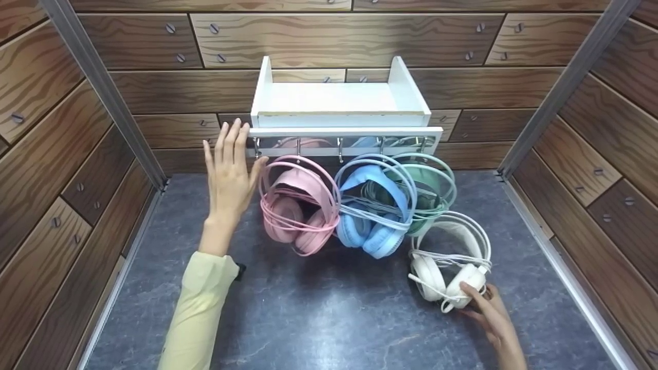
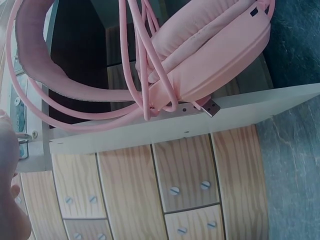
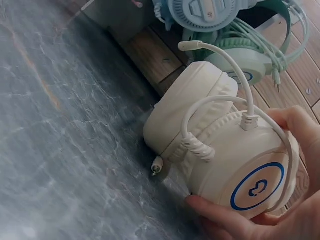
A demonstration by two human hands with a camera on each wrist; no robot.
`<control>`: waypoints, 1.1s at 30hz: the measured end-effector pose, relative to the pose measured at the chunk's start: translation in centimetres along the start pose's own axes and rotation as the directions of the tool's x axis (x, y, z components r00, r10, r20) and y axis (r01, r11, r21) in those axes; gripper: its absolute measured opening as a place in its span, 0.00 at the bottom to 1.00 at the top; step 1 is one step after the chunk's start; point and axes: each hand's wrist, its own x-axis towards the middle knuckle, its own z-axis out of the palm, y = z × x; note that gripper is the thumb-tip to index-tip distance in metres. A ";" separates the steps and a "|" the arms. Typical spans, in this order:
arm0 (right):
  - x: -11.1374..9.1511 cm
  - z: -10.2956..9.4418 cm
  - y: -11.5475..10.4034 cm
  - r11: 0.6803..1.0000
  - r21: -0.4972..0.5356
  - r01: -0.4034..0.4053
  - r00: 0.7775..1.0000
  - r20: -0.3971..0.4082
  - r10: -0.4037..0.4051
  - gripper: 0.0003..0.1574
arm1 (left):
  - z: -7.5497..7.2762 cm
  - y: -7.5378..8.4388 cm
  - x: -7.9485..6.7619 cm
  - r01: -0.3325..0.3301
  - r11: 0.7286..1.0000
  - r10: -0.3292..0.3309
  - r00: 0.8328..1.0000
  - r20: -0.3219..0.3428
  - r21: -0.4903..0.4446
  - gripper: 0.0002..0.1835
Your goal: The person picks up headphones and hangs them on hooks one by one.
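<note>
In the head view my left hand lies with straight fingers against the left end of a white hook rail. A pink headset hangs beside its thumb. Further right hang a blue headset and a green headset, partly covered by the blue one. At the lower right, my right hand grips one ear cup of a white headset. The right wrist view shows fingers and thumb around that ear cup, with the microphone boom and a plug sticking out. The left wrist view shows only part of the left hand.
Behind the rail stands a white shelf against the wood-patterned back wall. Several metal hooks line the rail. A dark marbled surface lies below, with patterned side walls and metal edge strips.
</note>
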 end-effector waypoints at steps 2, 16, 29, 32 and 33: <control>-0.5 0.1 0.0 1.000 0.009 0.030 0.999 -0.016 -0.030 0.43 | 0.0 0.0 0.0 0.000 1.000 0.000 1.000 -0.002 -0.003 0.36; -2.1 -0.3 -0.3 0.968 0.205 0.146 0.984 -0.136 -0.119 0.25 | 0.0 0.1 0.0 -0.004 1.000 0.004 1.000 -0.009 -0.003 0.36; -4.3 -1.5 -0.9 0.868 0.377 0.323 0.946 -0.127 -0.297 0.22 | 0.0 0.0 0.0 -0.002 1.000 0.002 1.000 -0.010 -0.005 0.36; -5.1 -1.6 -1.3 0.846 0.396 0.357 0.934 -0.129 -0.334 0.24 | -0.1 0.0 0.0 0.001 1.000 -0.001 1.000 -0.004 -0.003 0.36; -5.4 -1.6 -1.5 0.841 0.396 0.369 0.929 -0.132 -0.346 0.25 | -0.1 0.0 0.0 0.001 1.000 -0.001 1.000 -0.003 -0.001 0.36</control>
